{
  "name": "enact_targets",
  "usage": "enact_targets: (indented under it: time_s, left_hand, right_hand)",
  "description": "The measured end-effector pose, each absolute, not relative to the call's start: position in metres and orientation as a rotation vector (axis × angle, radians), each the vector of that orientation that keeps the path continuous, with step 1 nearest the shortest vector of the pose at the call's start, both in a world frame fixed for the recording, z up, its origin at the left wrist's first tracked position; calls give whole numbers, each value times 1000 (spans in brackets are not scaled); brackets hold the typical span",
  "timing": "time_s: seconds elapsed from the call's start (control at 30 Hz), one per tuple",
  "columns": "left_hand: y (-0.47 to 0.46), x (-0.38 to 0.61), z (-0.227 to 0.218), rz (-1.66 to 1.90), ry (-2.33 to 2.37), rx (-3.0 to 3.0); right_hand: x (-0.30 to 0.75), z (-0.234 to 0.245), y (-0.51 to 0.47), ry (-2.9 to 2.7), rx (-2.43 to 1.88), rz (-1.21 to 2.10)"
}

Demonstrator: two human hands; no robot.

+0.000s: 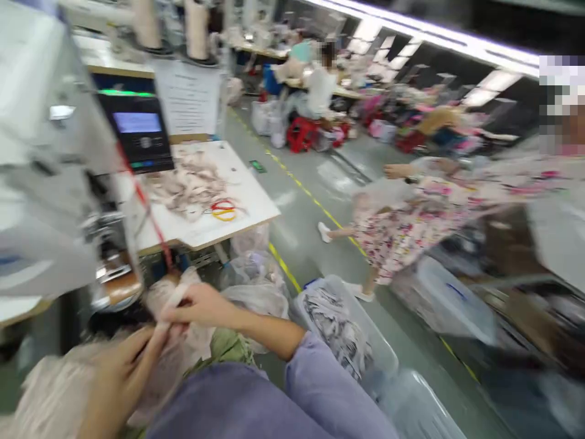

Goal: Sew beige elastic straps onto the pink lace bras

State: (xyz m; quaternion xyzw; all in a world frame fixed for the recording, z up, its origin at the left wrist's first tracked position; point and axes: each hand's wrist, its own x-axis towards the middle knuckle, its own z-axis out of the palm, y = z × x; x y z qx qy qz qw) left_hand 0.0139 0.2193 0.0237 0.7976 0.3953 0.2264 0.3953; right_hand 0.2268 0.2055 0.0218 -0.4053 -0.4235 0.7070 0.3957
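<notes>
Purple clothing (214,402) on the person's own body fills the near edge, its sleeve pushed up on the right arm, perhaps to keep it off the work. Just beyond, the right hand (203,308) has its fingers pinched on pale pink cloth (201,341), while the left hand (121,372), blurred, has its fingers closed around the same cloth close by; gripping it so near together probably keeps the limp, gathered fabric under control. That cloth hangs at the near left, in front of the sewing machine (41,91), with green cloth (228,344) beside it. On the white surface (249,204) beyond, scissors (223,210) with red and yellow handles lie at the near side of a heap of pale pieces (192,177), presumably to be within easy reach. A plastic bin (377,335) on the floor at right likely keeps its grey strips (336,329) together. As for writing, the control panel (137,125) has a lit screen, and a printed sheet (188,97) stands beside it, facing the seat, but both are too blurred to read, and no brand can be made out.
</notes>
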Motion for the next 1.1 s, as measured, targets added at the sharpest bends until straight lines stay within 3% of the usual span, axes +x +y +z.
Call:
enact_targets:
  time_s: [0.1, 0.23, 0.37, 0.57, 0.9, 1.1]
  left_hand:
    - [209, 42, 47, 581, 1045, 1917]
    - [233, 44, 46, 883, 848, 2086]
    - [249, 15, 32, 1024, 1140, 2431]
    - [257, -4, 28, 835, 1528, 2394]
    - [269, -31, 28, 488, 1227, 1882]
    - [255, -14, 51, 587, 1312, 1636]
  right_hand:
    - [222, 5, 208, -869, -1160, 1662]
    - [227, 1, 240, -598, -1208, 1386]
    - [231, 15, 269, -741, -1220, 1538]
    - [222, 17, 300, -1129, -1231, 1654]
    - [213, 21, 332, -1777, -1393, 786]
    - [210, 18, 343, -2000, -1376, 638]
